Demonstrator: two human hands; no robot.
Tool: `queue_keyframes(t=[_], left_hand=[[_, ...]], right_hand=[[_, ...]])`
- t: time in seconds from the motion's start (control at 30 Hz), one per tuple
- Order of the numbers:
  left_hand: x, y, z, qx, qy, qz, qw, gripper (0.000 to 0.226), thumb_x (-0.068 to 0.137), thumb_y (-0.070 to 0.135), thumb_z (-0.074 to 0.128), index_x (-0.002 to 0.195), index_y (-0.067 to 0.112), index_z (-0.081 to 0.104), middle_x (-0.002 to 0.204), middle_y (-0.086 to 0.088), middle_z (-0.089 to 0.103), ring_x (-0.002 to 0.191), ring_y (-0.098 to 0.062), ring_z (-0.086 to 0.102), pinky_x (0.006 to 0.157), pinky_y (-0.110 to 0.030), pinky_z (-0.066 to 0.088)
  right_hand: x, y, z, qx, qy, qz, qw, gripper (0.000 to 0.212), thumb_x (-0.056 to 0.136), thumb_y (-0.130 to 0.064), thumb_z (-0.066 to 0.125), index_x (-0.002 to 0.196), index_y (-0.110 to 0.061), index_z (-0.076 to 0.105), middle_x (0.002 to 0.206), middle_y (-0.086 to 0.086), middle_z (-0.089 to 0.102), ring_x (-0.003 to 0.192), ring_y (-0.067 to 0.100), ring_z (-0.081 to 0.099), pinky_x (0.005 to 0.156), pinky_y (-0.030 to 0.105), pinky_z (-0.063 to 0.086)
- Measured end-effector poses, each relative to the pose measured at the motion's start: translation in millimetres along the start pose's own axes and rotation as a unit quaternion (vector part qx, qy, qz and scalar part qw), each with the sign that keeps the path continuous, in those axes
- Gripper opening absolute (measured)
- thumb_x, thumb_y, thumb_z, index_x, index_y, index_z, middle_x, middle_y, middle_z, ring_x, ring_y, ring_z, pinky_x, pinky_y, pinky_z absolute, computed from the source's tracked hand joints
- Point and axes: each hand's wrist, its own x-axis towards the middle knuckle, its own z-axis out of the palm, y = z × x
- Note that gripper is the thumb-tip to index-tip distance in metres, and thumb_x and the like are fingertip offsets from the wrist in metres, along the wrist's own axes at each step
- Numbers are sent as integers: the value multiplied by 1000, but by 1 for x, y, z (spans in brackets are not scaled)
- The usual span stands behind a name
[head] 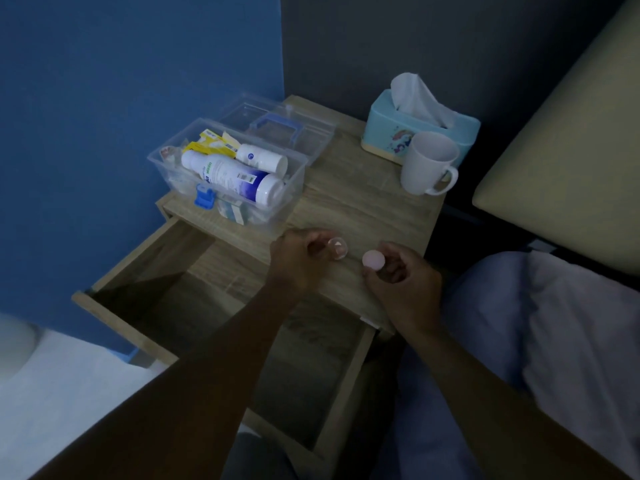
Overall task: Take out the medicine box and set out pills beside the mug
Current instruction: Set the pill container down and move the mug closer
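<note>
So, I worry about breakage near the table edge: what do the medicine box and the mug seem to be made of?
The medicine box looks like clear, glossy plastic: its contents show through the walls, and its latch is blue plastic. The mug looks like white ceramic with a smooth finish, though matte plastic can't be ruled out in this dim light.

I see a teal tissue box at the far right corner of the wooden surface, a white tissue sticking up from its slot. Below the surface an open drawer juts toward me. To the right lies a bed with pale bedding; behind, a blue wall.
</note>
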Motion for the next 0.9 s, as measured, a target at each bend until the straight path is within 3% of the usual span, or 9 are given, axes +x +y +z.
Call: queue_keyframes(t=[0.07, 0.17, 0.33, 0.4, 0.5, 0.6, 0.7, 0.8, 0.9], left_hand=[[0, -1, 4, 43, 14, 15, 999, 33, 85, 43, 68, 110, 22, 73, 109, 7, 74, 104, -9, 66, 98, -43, 50], [0, -5, 7, 91, 30, 33, 995, 37, 85, 48, 66, 111, 23, 71, 110, 5, 71, 106, -16, 63, 97, -46, 48], [0, -9, 8, 130, 52, 55, 989, 38, 84, 47, 67, 110, 19, 72, 111, -1, 69, 108, -19, 60, 95, -45, 47], [0, -9, 7, 131, 48, 49, 989, 40, 87, 48, 63, 114, 20, 70, 114, -1, 68, 109, -18, 59, 96, -46, 47], [1, -12, 3, 124, 41, 44, 991, 39, 95, 44, 49, 124, 21, 64, 123, -2, 64, 116, -18, 55, 101, -46, 44], [2, -18, -6, 155, 51, 74, 984, 34, 99, 30, 47, 128, 18, 61, 124, -4, 63, 118, -19, 54, 102, -42, 44], [3, -26, -13, 211, -18, 102, 972, 42, 102, 24, 43, 141, 12, 49, 146, -10, 50, 137, -23, 41, 117, -41, 31], [4, -34, -17, 292, -98, 137, 942, 52, 104, 29, 34, 151, 8, 32, 161, -13, 26, 151, -26, 20, 123, -36, 10], [7, -37, -18, 346, -126, 149, 918, 58, 104, 34, 28, 154, 8, 21, 164, -14, 15, 152, -26, 11, 124, -41, 9]], right_hand=[[1, -1, 1, -25, -9, -18, 999, 46, 71, -23, 82, 115, -19, 72, 100, -5, 69, 86, 6, 65, 79, 21, 53], [3, -5, -1, -51, -13, -23, 998, 33, 71, -26, 81, 103, -22, 76, 95, -5, 63, 85, 10, 65, 77, 21, 52], [2, -9, -6, -58, -34, -9, 998, 35, 70, -23, 80, 106, -23, 77, 96, -1, 60, 85, 13, 63, 79, 27, 52], [3, -11, -8, -56, -49, -9, 997, 40, 70, -22, 79, 109, -22, 75, 98, -2, 60, 85, 9, 62, 79, 23, 51], [6, -12, -8, -28, -40, 2, 999, 40, 74, -27, 77, 114, -19, 72, 101, -4, 63, 80, -5, 60, 71, 4, 44], [11, -14, -7, 5, 4, 39, 999, 37, 76, -34, 67, 108, -17, 74, 98, -2, 67, 78, 3, 64, 70, 13, 50], [21, -13, -8, -36, 57, 33, 997, 23, 83, -12, 63, 103, -11, 74, 99, 5, 67, 85, 18, 66, 74, 27, 53], [42, -14, -13, -64, 94, 57, 992, 23, 83, -9, 61, 104, -3, 69, 101, 13, 62, 87, 23, 62, 73, 21, 41], [70, -20, -16, -79, 129, 122, 981, 32, 84, -13, 60, 113, 1, 61, 113, 20, 58, 104, 33, 58, 80, 21, 35]])
